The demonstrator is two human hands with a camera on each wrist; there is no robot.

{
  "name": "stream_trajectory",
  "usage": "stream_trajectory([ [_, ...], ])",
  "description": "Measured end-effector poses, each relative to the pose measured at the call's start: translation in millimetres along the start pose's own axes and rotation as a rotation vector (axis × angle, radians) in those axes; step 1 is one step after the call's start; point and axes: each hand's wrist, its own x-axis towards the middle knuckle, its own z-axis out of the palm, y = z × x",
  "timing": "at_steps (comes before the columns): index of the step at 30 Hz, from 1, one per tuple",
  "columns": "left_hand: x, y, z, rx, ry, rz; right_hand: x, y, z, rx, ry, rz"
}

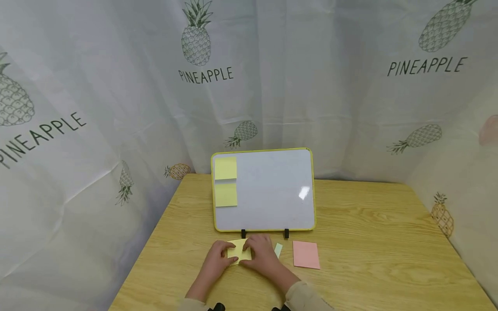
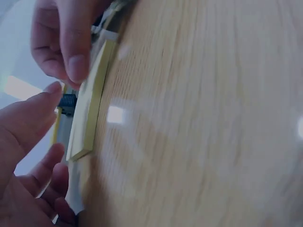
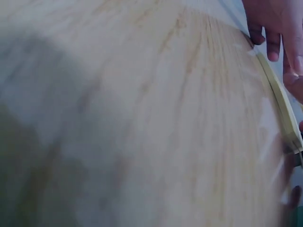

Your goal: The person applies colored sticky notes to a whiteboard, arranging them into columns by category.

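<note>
A pale yellow sticky note pad (image 1: 239, 252) lies on the wooden table in front of a small whiteboard (image 1: 268, 194), between my two hands. In the left wrist view the pad (image 2: 87, 109) appears edge-on as a thick block. My left hand (image 1: 215, 259) is at its left side, thumb and index finger apart, fingers loosely bent close to it. My right hand (image 1: 261, 254) grips the right side, with the thumb (image 2: 78, 68) at the near edge and the fingers bent over the top. Two yellow sticky notes (image 1: 225, 168) are stuck one above the other on the board's left side.
A pink sticky note pad (image 1: 306, 255) lies right of my right hand. Between them is a narrow pale green strip (image 1: 278, 249). Black feet (image 1: 286, 233) hold up the yellow-framed board. A pineapple-printed curtain (image 1: 295, 86) surrounds the table (image 1: 381, 242).
</note>
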Motion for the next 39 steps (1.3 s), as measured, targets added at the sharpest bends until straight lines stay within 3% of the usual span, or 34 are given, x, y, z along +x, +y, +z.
stream_trajectory([
  [5,-5.2,-5.4,5.7,0.008,-0.005,-0.002,-2.9,1.1,2.0,0.030,-0.021,0.017],
  [12,-7.8,-9.1,9.8,0.035,-0.014,0.075,-5.7,2.5,-3.3,0.023,-0.050,0.028],
  [18,-6.5,-11.1,10.1,0.033,-0.025,0.075,-5.9,3.7,-7.4,0.055,-0.062,0.018],
  [28,-6.9,-18.7,6.6,-0.032,-0.066,0.040,-3.0,-0.2,-8.9,0.089,-0.103,0.052],
  [39,-6.8,-19.2,1.2,-0.130,-0.093,0.042,-2.7,1.5,-8.5,0.185,-0.071,0.072],
])
